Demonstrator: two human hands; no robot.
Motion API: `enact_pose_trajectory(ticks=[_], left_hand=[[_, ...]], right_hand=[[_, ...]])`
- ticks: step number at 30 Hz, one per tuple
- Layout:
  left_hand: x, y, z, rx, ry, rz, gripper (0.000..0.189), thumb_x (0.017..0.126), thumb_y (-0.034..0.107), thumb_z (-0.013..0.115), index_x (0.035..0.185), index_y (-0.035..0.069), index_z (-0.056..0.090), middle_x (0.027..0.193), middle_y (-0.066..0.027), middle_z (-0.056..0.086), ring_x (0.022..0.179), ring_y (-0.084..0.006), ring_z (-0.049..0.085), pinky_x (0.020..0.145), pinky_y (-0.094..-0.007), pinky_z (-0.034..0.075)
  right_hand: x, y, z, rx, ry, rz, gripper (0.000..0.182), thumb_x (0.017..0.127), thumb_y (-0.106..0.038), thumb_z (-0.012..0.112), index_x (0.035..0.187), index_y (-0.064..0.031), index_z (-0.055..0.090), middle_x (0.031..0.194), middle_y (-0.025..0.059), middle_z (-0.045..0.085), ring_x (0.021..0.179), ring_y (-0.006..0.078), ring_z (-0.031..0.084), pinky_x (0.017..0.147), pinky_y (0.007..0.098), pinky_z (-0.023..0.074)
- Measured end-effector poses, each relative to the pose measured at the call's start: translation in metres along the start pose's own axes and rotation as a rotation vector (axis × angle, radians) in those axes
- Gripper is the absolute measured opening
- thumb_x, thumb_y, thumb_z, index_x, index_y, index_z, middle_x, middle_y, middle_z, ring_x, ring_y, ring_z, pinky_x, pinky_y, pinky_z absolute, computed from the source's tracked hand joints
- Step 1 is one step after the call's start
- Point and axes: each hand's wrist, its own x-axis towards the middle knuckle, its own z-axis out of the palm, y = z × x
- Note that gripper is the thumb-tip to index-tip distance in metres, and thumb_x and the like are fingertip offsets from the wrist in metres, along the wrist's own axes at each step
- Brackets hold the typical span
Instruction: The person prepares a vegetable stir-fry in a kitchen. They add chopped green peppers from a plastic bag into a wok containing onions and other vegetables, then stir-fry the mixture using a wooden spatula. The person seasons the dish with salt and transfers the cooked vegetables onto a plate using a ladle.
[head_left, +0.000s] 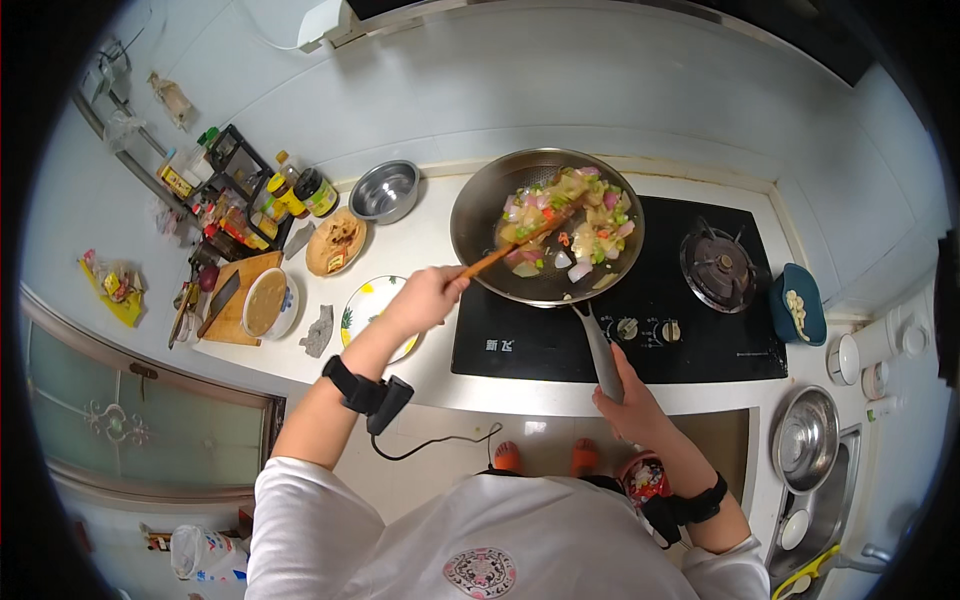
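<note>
My left hand (431, 294) grips the handle of a wooden spatula (491, 257). The spatula slants across the rim of a metal wok (476, 196), its far end among chopped vegetables (600, 225). Pale, pink, green and a few orange-red pieces make up the food, heaped mostly in the wok's right half. Around the wok's grey handle (600, 352) my right hand (634, 401) is closed. The wok sits over the left side of a black gas hob (540, 367), hiding whatever burner is beneath.
Left of the hob are a patterned plate (367, 300), grey cloth (319, 331), steel bowl (384, 193), bowl of brownish liquid (265, 301) and knife (220, 301) on a cutting board (247, 274). At right stand a bare burner (724, 262), teal container (796, 289) and steel basin (806, 439) beside the sink.
</note>
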Motion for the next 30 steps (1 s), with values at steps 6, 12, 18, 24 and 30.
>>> enact_pose_trajectory(ticks=[6, 12, 18, 24, 30], left_hand=[[-0.018, -0.025, -0.052, -0.339, -0.04, -0.146, 0.029, 0.09, 0.021, 0.043, 0.107, 0.0, 0.054, 0.065, -0.0013, 0.055, 0.045, -0.007, 0.049, 0.042, -0.0194, 0.041], [-0.011, -0.012, -0.059, 0.292, 0.206, 0.137, 0.025, 0.086, 0.018, 0.048, 0.106, 0.006, 0.057, 0.064, -0.0089, 0.058, 0.051, -0.0182, 0.056, 0.048, -0.0297, 0.046], [-0.012, -0.011, -0.027, 0.782, 0.228, 0.346, 0.026, 0.08, 0.018, 0.055, 0.105, 0.013, 0.06, 0.067, -0.0143, 0.058, 0.062, -0.0304, 0.057, 0.057, -0.0397, 0.046], [-0.013, 0.05, -0.074, 0.929, 0.173, 0.472, 0.024, 0.08, 0.021, 0.054, 0.101, 0.015, 0.062, 0.068, -0.0133, 0.059, 0.063, -0.028, 0.058, 0.056, -0.0382, 0.047], [0.052, 0.052, -0.033, 0.901, 0.29, 0.37, 0.025, 0.082, 0.022, 0.051, 0.104, 0.015, 0.059, 0.073, -0.0138, 0.06, 0.071, -0.0308, 0.059, 0.063, -0.0417, 0.048]], right_hand=[[-0.003, -0.023, 0.001, 0.064, -0.037, 0.096, 0.074, 0.082, -0.012, 0.052, 0.138, -0.009, 0.004, 0.087, 0.0063, 0.051, 0.05, 0.01, 0.046, 0.042, 0.0249, 0.0402], [-0.002, -0.015, 0.001, 0.091, -0.025, 0.079, 0.073, 0.082, -0.011, 0.052, 0.138, -0.0088, 0.004, 0.086, 0.0058, 0.051, 0.049, 0.0091, 0.046, 0.04, 0.0241, 0.04], [-0.005, -0.026, 0.004, 0.137, 0.0, 0.099, 0.071, 0.082, -0.009, 0.052, 0.138, -0.0091, 0.009, 0.085, 0.0054, 0.052, 0.048, 0.0082, 0.046, 0.038, 0.0229, 0.0384], [0.001, 0.007, 0.003, -0.034, 0.12, -0.063, 0.068, 0.081, -0.01, 0.053, 0.137, -0.0077, 0.015, 0.087, 0.0058, 0.052, 0.048, 0.0079, 0.046, 0.037, 0.0229, 0.0374], [0.016, 0.036, 0.012, -0.171, 0.238, -0.399, 0.067, 0.08, -0.011, 0.053, 0.136, -0.0038, 0.018, 0.109, 0.0115, 0.05, 0.073, 0.0133, 0.053, 0.061, 0.0245, 0.0432]])
